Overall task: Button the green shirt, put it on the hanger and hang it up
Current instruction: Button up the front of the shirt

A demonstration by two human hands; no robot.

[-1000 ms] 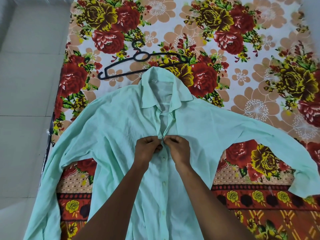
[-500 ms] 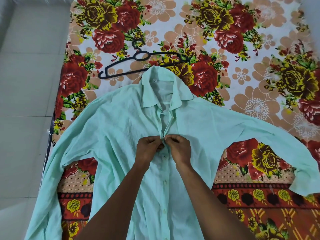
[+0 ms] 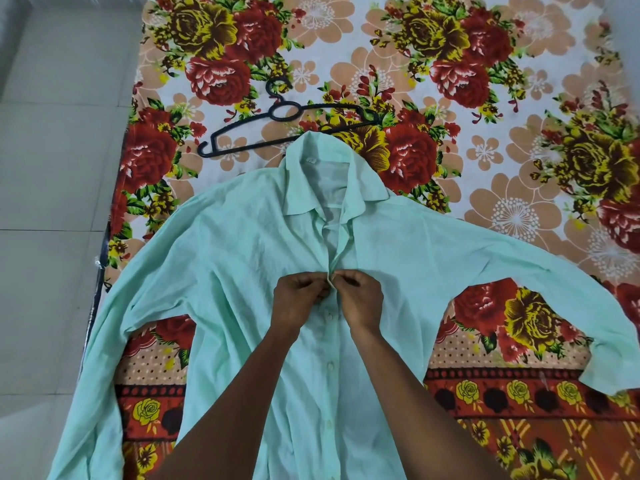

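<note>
The pale green shirt [image 3: 242,258] lies face up on the bed with both sleeves spread wide and its collar pointing away from me. Buttons below my hands are fastened; the placket above them, up to the collar, gapes open. My left hand [image 3: 299,299] and my right hand [image 3: 360,299] meet at the placket at chest height, each pinching one edge of the shirt front. The button between the fingertips is hidden. A black plastic hanger [image 3: 277,128] lies flat on the bed just beyond the collar, its right end tucked under the collar.
A floral bedsheet [image 3: 485,168] in red, yellow and orange covers the bed. The bed's left edge [image 3: 104,271] runs beside a pale tiled floor [image 3: 52,202]. The shirt's left sleeve drapes over that edge.
Both hands stay at the same spot on the placket; the fingertips have shifted slightly against the fabric edges. The shirt and hanger have not moved.
</note>
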